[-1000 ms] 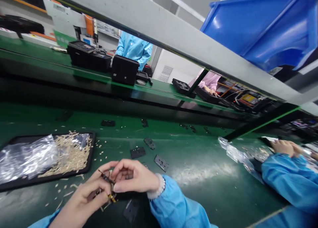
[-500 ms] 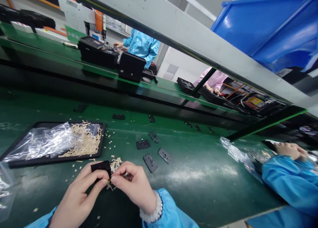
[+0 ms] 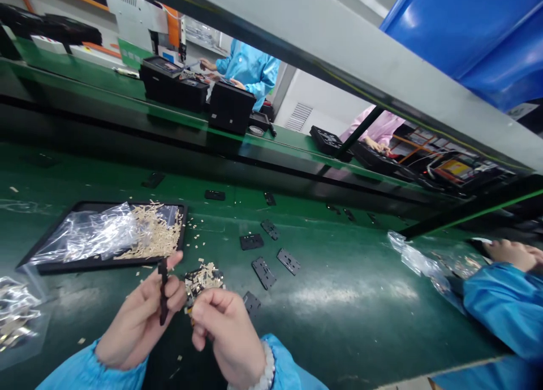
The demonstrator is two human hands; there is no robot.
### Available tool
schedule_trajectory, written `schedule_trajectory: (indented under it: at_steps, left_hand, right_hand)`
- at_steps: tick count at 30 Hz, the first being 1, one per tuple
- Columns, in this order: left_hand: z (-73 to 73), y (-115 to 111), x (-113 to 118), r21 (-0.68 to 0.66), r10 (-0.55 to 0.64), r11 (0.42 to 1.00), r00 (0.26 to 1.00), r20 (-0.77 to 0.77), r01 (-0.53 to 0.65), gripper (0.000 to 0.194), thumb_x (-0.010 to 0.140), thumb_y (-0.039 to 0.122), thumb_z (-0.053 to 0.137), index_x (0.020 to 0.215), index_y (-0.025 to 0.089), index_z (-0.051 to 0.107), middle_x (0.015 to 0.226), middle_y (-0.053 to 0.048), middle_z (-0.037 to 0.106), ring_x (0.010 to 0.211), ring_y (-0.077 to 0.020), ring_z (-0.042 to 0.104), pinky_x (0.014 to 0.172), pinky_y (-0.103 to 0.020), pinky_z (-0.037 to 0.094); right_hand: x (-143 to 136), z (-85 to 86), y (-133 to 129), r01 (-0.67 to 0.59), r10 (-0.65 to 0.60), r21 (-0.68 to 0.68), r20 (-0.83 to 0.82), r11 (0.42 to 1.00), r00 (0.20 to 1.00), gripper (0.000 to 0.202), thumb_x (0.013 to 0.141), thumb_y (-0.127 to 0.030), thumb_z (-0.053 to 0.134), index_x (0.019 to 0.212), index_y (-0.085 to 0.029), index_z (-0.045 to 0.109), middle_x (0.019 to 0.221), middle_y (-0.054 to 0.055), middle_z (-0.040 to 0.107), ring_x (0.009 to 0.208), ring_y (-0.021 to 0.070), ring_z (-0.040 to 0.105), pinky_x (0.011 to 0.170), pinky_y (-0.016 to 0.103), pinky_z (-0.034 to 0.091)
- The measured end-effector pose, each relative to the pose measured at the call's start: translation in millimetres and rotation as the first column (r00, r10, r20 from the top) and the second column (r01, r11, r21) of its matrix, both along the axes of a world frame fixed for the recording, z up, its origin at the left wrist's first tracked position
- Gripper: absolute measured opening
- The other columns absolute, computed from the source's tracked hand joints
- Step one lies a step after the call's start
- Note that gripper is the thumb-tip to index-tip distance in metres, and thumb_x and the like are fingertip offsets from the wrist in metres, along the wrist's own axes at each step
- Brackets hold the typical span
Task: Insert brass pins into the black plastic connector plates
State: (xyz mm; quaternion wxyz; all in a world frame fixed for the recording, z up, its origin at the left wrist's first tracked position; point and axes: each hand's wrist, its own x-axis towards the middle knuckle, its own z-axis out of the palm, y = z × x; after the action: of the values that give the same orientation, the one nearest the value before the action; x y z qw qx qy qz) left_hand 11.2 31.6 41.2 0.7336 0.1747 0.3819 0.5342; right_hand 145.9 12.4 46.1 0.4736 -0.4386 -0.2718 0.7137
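Observation:
My left hand (image 3: 146, 311) grips a thin black plastic plate (image 3: 163, 291), turned edge-on to me. Thumb and fingers of my right hand (image 3: 224, 328) are pinched together just right of the plate; whatever lies between them is too small to make out. Behind the right hand is a small heap of tan and metallic pieces (image 3: 206, 275), partly covered by its fingers. Several similar black plates lie on the green bench, among them one plate (image 3: 263, 273) and another (image 3: 251, 304) close to my right hand.
A black tray (image 3: 106, 261) at left holds a clear plastic bag and many tan strips. A bag of shiny metal pieces (image 3: 17, 311) lies at the left edge. On the right are a co-worker's blue sleeves (image 3: 504, 311). A grey beam (image 3: 339, 50) crosses overhead.
The black plate has been tipped edge-on in my left hand, and my right hand has drawn slightly apart from it. Another black plate now shows beside my right hand. The view has shifted.

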Motion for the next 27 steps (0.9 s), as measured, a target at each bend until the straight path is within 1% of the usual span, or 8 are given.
schedule_trajectory:
  at_steps: [2,3,5,10,14,19,23,27]
  left_hand:
    - [4.4,0.5,2.6,-0.093,-0.012,0.995,0.984,0.18,0.03,0.043,0.054,0.028,0.094,0.086,0.024,0.067,0.061,0.008,0.046,0.056,-0.0067,0.045,0.052,-0.018,0.042]
    - [5.4,0.5,3.4,-0.116,-0.013,0.992,0.971,0.239,0.041,0.042,0.052,0.025,0.095,0.082,0.024,0.066,0.062,0.009,0.046,0.057,-0.0062,0.045,0.053,-0.017,0.044]
    - [5.9,0.1,4.0,-0.13,-0.018,0.99,0.956,0.294,0.059,0.043,0.053,0.022,0.095,0.082,0.024,0.064,0.062,0.009,0.045,0.056,-0.0055,0.045,0.054,-0.017,0.046]
    - [4.5,-2.2,3.4,-0.136,-0.047,0.987,0.968,0.248,0.082,0.045,0.053,0.024,0.095,0.083,0.023,0.061,0.061,0.01,0.045,0.055,-0.0048,0.045,0.054,-0.017,0.046]
    - [8.1,-3.5,4.4,-0.138,-0.081,0.984,0.978,0.191,0.109,0.046,0.052,0.025,0.095,0.082,0.022,0.06,0.06,0.01,0.045,0.053,-0.0047,0.044,0.055,-0.017,0.045]
    - [15.3,-4.0,7.4,-0.138,-0.078,0.985,0.979,0.186,0.104,0.047,0.049,0.03,0.097,0.079,0.021,0.061,0.059,0.01,0.042,0.052,-0.0038,0.041,0.054,-0.017,0.044]
    - [12.0,-5.0,7.3,-0.113,-0.069,0.99,0.984,0.163,0.088,0.044,0.053,0.029,0.095,0.08,0.021,0.062,0.06,0.009,0.043,0.053,-0.0052,0.042,0.055,-0.019,0.045]
    - [8.1,-5.2,5.7,-0.112,-0.059,0.991,0.986,0.156,0.077,0.044,0.053,0.028,0.095,0.081,0.02,0.062,0.061,0.009,0.046,0.055,-0.0064,0.045,0.058,-0.021,0.047]
  right_hand:
    - [-8.9,-4.0,-4.8,-0.01,0.009,-0.011,-0.044,1.0,0.999,0.037,0.059,-0.044,0.085,0.055,-0.018,0.058,0.045,-0.008,0.045,0.037,0.0044,0.034,0.041,0.022,0.026]
    - [-12.7,-5.0,-6.7,-0.001,0.001,-0.004,-0.045,1.0,0.999,0.037,0.06,-0.044,0.084,0.055,-0.018,0.058,0.044,-0.008,0.045,0.037,0.0043,0.033,0.041,0.022,0.025]
    - [-18.0,-4.7,-9.0,0.019,-0.018,0.02,-0.02,1.0,1.0,0.035,0.061,-0.044,0.082,0.055,-0.018,0.059,0.043,-0.008,0.045,0.037,0.0043,0.033,0.042,0.022,0.023]
    - [-21.0,-0.2,-8.7,0.017,-0.02,0.047,0.066,0.999,0.998,0.025,0.063,-0.035,0.075,0.053,-0.019,0.059,0.04,-0.009,0.043,0.037,0.0046,0.031,0.044,0.022,0.023]
    - [-21.0,-1.5,-7.8,-0.004,0.001,0.034,0.102,0.999,0.995,0.02,0.061,-0.032,0.072,0.054,-0.02,0.059,0.041,-0.009,0.044,0.037,0.0049,0.03,0.042,0.022,0.022]
    - [-21.8,-2.8,-7.3,0.0,-0.008,0.071,0.11,0.997,0.994,0.019,0.062,-0.03,0.072,0.055,-0.019,0.059,0.043,-0.008,0.044,0.039,0.005,0.03,0.044,0.023,0.023]
    - [-23.3,-1.3,-7.1,0.02,-0.032,0.104,0.114,0.994,0.993,0.02,0.062,-0.03,0.074,0.055,-0.019,0.059,0.043,-0.009,0.044,0.042,0.0053,0.03,0.046,0.022,0.024]
    - [-23.5,1.1,-7.0,0.034,-0.041,0.06,0.119,0.998,0.992,0.025,0.06,-0.035,0.076,0.055,-0.018,0.059,0.044,-0.008,0.046,0.04,0.0043,0.03,0.044,0.022,0.022]
